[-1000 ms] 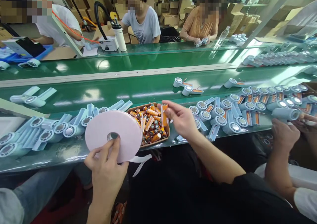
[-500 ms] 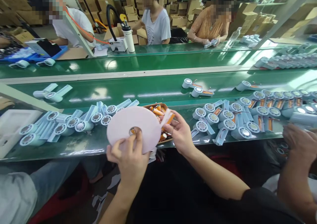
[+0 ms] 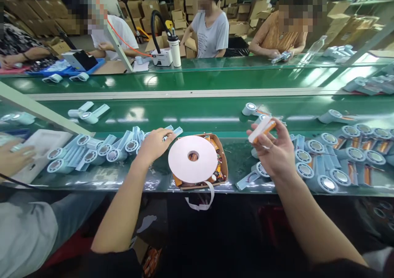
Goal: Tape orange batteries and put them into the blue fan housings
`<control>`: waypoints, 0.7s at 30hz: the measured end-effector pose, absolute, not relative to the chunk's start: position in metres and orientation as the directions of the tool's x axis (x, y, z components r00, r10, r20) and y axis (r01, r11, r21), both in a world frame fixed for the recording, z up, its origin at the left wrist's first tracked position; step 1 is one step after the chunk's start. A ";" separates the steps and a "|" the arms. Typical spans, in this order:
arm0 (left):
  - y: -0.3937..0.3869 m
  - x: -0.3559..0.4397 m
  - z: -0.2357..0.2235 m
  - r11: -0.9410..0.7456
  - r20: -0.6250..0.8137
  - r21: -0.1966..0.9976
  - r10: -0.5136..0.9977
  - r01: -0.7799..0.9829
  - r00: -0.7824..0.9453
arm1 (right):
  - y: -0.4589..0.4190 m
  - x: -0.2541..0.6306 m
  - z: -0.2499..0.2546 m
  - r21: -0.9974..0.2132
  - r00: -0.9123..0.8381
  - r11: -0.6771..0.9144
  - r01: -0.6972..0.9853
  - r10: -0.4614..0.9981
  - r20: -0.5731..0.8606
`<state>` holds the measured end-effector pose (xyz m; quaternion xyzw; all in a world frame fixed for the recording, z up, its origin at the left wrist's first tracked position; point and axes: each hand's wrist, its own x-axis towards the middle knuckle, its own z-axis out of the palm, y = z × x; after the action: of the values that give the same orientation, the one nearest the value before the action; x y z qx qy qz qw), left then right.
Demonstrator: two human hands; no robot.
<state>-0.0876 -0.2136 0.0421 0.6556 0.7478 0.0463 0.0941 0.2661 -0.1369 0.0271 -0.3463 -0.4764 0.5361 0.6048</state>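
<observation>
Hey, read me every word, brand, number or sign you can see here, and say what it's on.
Nothing is legible.
Grey T-shirt: printed lines, too small and blurred to read.
White tape roll: no lettering visible.
Orange battery in the right hand: no lettering visible.

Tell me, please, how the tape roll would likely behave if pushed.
The tape roll might slide or tip, since it lies unheld atop the box of orange cells. Its tail looks floppy, curling past the table edge, so it could trail or snag.
</observation>
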 end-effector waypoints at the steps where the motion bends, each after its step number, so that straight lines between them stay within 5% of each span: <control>1: -0.207 -0.097 0.036 0.181 -0.082 0.101 0.982 0.978 -0.173 | -0.141 0.271 0.023 -0.932 -0.023 0.170 -0.321 0.982 0.187; 7: -0.192 -0.097 0.004 0.108 -0.169 -0.073 0.978 0.991 -0.119 | -0.141 0.303 0.024 -0.975 0.041 0.133 -0.178 0.991 0.128; 11: -0.129 -0.082 0.013 -0.071 -0.179 -0.051 0.982 0.996 0.061 | -0.102 0.286 0.039 -0.984 -0.021 0.177 -0.027 0.984 0.177; 15: -0.040 -0.071 0.012 -0.213 -0.205 -0.016 0.957 0.977 0.205 | -0.032 0.231 0.032 -0.962 -0.201 0.265 -0.060 0.941 0.271; 21: 0.009 -0.074 -0.015 -0.260 -0.221 0.090 0.936 0.961 0.274 | 0.038 0.172 -0.007 -0.953 -0.420 0.259 0.155 0.891 0.174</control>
<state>-0.0735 0.0088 -0.0152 0.7915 0.5993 -0.0612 0.1033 0.1720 0.0379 -0.0073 -0.3766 -0.6939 0.4781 0.3848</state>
